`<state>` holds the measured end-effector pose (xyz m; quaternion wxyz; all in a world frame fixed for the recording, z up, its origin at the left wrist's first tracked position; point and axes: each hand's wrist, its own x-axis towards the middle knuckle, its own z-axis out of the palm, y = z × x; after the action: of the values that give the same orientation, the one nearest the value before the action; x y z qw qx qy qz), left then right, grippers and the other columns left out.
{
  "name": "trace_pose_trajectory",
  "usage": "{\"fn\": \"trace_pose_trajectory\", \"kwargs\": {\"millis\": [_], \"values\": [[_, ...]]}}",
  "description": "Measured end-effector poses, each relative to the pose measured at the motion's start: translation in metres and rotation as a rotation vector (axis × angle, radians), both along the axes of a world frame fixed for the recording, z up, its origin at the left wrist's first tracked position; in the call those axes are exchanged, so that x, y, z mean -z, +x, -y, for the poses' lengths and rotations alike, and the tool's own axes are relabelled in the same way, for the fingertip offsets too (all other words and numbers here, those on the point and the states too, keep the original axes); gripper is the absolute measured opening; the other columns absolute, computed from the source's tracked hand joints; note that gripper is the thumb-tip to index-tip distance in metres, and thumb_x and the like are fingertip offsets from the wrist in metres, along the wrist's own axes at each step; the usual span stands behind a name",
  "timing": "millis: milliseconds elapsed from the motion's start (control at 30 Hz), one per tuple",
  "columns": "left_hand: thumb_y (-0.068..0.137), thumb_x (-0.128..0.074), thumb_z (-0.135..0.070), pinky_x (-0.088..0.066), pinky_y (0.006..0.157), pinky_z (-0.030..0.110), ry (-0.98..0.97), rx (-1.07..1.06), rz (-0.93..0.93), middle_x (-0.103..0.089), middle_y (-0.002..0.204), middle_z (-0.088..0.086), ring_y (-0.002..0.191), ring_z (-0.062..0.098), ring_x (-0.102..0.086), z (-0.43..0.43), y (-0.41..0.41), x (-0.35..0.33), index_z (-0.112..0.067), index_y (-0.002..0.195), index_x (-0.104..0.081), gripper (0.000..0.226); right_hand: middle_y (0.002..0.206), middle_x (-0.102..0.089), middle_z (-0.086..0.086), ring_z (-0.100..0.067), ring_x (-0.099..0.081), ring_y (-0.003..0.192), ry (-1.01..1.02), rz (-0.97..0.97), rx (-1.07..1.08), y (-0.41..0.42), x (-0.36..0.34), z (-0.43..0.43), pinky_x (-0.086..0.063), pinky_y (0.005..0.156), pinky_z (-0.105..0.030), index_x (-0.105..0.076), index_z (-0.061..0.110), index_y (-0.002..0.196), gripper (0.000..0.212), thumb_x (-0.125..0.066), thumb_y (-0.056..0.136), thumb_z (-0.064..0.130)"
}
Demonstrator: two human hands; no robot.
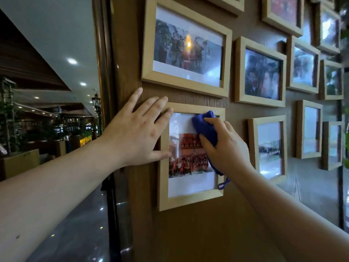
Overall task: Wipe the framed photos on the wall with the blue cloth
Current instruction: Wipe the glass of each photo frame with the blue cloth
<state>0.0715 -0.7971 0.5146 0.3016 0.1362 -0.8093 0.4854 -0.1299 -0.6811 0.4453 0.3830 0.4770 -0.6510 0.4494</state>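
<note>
A light wooden frame (188, 202) with a red group photo hangs low on the brown wall. My right hand (226, 146) grips a bunched blue cloth (204, 125) and presses it against the upper right of that frame's glass. The cloth's loop dangles below my wrist. My left hand (136, 129) lies flat with fingers spread on the frame's upper left corner and left edge. Several more framed photos hang around it, such as the large one above (186, 48) and another to the right (261, 72).
The brown wood-grain wall (188, 233) ends at a dark vertical post (105, 63) on the left. Beyond the post lies a dim hall with potted plants (9, 120), ceiling lights and a glossy floor. Further frames crowd the wall toward the right edge.
</note>
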Motion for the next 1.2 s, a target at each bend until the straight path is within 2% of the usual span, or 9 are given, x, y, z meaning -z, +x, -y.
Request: {"fn": "trace_pose_trajectory", "kwargs": {"millis": [100,267,367,533,700,800,1000,1100,1200], "values": [[0.072,-0.027,-0.082,-0.006,0.117,0.058,0.016,0.046,-0.006,-0.021,0.155,0.02,0.142,0.032,-0.021,0.005,0.0,0.001,-0.009,0.146,-0.019,0.104,0.104,-0.051,0.001,-0.014,-0.052,0.072,0.066,-0.152,-0.015,0.029,-0.002,0.01,-0.05,0.056,-0.035,-0.036,0.029,0.131,0.049,-0.048,0.086,0.043],[0.068,-0.028,-0.084,-0.004,0.116,0.058,0.002,0.07,-0.009,-0.017,0.156,0.02,0.143,0.032,-0.018,0.01,-0.001,0.003,-0.009,0.147,-0.017,0.11,0.097,-0.052,-0.004,-0.016,-0.047,0.065,0.112,-0.308,0.083,0.035,-0.002,0.012,-0.044,0.045,-0.031,-0.043,0.024,0.133,0.051,-0.055,0.085,0.036],[0.07,-0.027,-0.086,-0.006,0.116,0.06,-0.021,0.088,-0.002,-0.02,0.155,0.022,0.142,0.034,-0.022,0.011,0.001,0.003,-0.006,0.146,-0.019,0.111,0.096,-0.054,-0.003,-0.014,-0.043,0.061,0.136,-0.287,0.228,0.009,0.007,-0.004,-0.029,0.043,-0.02,-0.046,0.026,0.13,0.049,-0.058,0.084,0.036],[0.07,-0.024,-0.086,-0.008,0.115,0.061,-0.046,0.088,0.008,-0.02,0.154,0.024,0.142,0.036,-0.022,0.013,0.0,0.003,-0.005,0.146,-0.018,0.111,0.098,-0.053,-0.005,-0.016,-0.048,0.067,0.189,-0.186,0.29,-0.02,0.014,-0.024,-0.049,0.05,-0.034,-0.041,0.027,0.133,0.049,-0.054,0.087,0.036],[0.07,-0.024,-0.086,-0.007,0.115,0.06,-0.051,0.091,-0.003,-0.018,0.155,0.024,0.142,0.035,-0.021,0.014,-0.001,0.003,-0.006,0.146,-0.016,0.111,0.106,-0.053,0.0,-0.013,-0.049,0.066,0.219,-0.267,0.119,0.011,0.004,-0.006,-0.041,0.049,-0.025,-0.04,0.029,0.133,0.049,-0.05,0.086,0.04],[0.069,-0.026,-0.085,-0.006,0.116,0.06,-0.048,0.088,-0.006,-0.018,0.155,0.023,0.142,0.035,-0.021,0.014,-0.001,0.003,-0.006,0.146,-0.015,0.11,0.1,-0.053,-0.002,-0.014,-0.046,0.065,0.271,-0.415,0.046,0.028,0.007,0.003,-0.045,0.045,-0.031,-0.041,0.027,0.131,0.047,-0.048,0.086,0.039],[0.069,-0.027,-0.087,-0.007,0.115,0.061,-0.063,0.075,0.002,-0.02,0.154,0.024,0.141,0.036,-0.024,0.013,-0.002,0.002,-0.006,0.145,-0.019,0.112,0.099,-0.056,-0.008,-0.022,-0.053,0.069,0.291,-0.352,0.185,-0.01,0.031,-0.025,-0.046,0.048,-0.031,-0.051,0.022,0.128,0.05,-0.066,0.081,0.028],[0.068,-0.026,-0.087,-0.006,0.115,0.061,-0.057,0.064,0.007,-0.019,0.154,0.024,0.141,0.036,-0.023,0.012,-0.002,0.002,-0.006,0.145,-0.018,0.113,0.096,-0.054,-0.009,-0.023,-0.053,0.069,0.319,-0.316,0.24,-0.023,0.036,-0.035,-0.05,0.047,-0.038,-0.052,0.021,0.128,0.048,-0.065,0.083,0.028],[0.068,-0.025,-0.086,-0.005,0.115,0.061,-0.054,0.057,0.003,-0.018,0.155,0.024,0.141,0.035,-0.023,0.011,-0.002,0.003,-0.006,0.145,-0.018,0.112,0.1,-0.055,-0.008,-0.019,-0.051,0.069,0.349,-0.369,0.184,-0.011,0.031,-0.03,-0.047,0.048,-0.033,-0.051,0.022,0.128,0.046,-0.062,0.085,0.03]]}}
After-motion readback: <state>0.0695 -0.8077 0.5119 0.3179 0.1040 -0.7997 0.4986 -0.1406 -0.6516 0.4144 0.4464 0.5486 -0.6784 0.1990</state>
